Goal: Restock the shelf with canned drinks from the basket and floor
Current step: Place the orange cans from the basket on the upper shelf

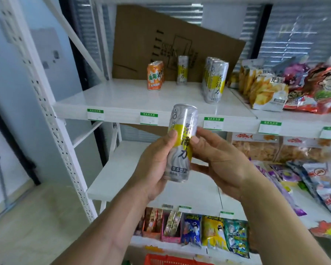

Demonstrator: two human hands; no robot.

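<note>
I hold a tall silver and yellow can (182, 138) upright in front of the white shelf (122, 111). My left hand (157, 167) wraps its lower left side. My right hand (218, 159) touches its right side with fingertips. On the shelf stand a row of matching silver cans (214, 81), one lone silver can (182, 72) further back, and orange cans (155, 75) to the left. The red basket (170, 260) shows at the bottom edge.
A cardboard sheet (161, 41) leans at the back of the shelf. Snack bags (287, 87) fill the shelf section to the right. The lower shelf (134, 169) is bare white. More snack packs (214, 232) stand on the bottom level.
</note>
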